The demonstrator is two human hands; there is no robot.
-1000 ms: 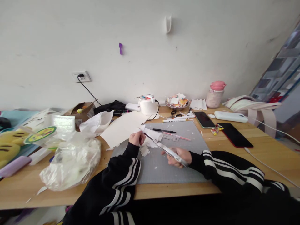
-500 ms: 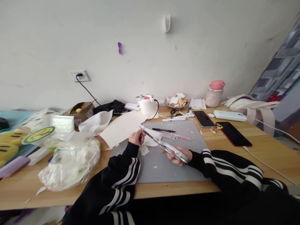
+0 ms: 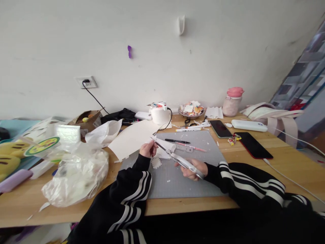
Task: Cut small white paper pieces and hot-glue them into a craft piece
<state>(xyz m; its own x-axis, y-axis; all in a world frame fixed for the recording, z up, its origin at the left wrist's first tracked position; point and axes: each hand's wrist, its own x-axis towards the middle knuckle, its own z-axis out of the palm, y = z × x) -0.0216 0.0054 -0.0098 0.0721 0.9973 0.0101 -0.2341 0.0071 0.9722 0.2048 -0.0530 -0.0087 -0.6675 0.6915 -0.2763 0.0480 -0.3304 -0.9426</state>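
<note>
Scissors handles (image 3: 187, 164) closer together than before

– What do the scissors (image 3: 186, 163) look made of?
– Metal blades, smooth plastic-looking handles.
– And the cutting mat (image 3: 188, 189)?
– Matt plastic, on a surface (image 3: 284, 169) of smooth, grained wood.
– The bag (image 3: 78, 179)?
– Thin, crinkled, shiny plastic. The big sheet (image 3: 134, 137) is smooth matt paper, the phone screens (image 3: 254, 145) glossy, the striped sleeves (image 3: 134, 179) soft-looking matt cloth.
</note>
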